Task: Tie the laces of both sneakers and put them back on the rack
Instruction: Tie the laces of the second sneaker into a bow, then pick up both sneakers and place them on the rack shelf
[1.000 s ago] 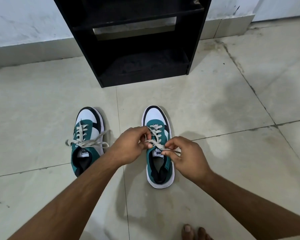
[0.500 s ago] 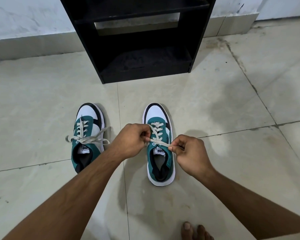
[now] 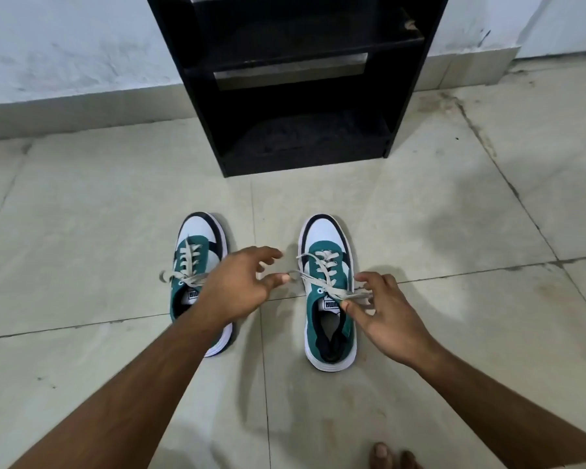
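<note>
Two teal, white and black sneakers stand side by side on the floor, toes pointing at the black rack [image 3: 400,106]. The left sneaker [image 3: 197,242] has its grey laces lying in a bow across the tongue; my left forearm covers its heel. The right sneaker [image 3: 329,292] has a grey lace [image 3: 322,282] pulled out sideways over the tongue. My left hand [image 3: 237,282] hovers between the shoes, its fingers spread, with the thumb and a fingertip pinching the lace's left end. My right hand [image 3: 383,313] pinches the lace's right end beside the shoe's collar.
The black rack's bottom shelf [image 3: 305,137] holds nothing and stands against a white wall with a tiled skirting. Pale floor tiles with dark joints lie all around. My bare toes [image 3: 386,455] show at the bottom edge.
My hands have drawn apart from over the right sneaker's tongue, stretching the lace sideways. My left hand has spread its fingers. The camera has tilted, so the rack looks nearer.
</note>
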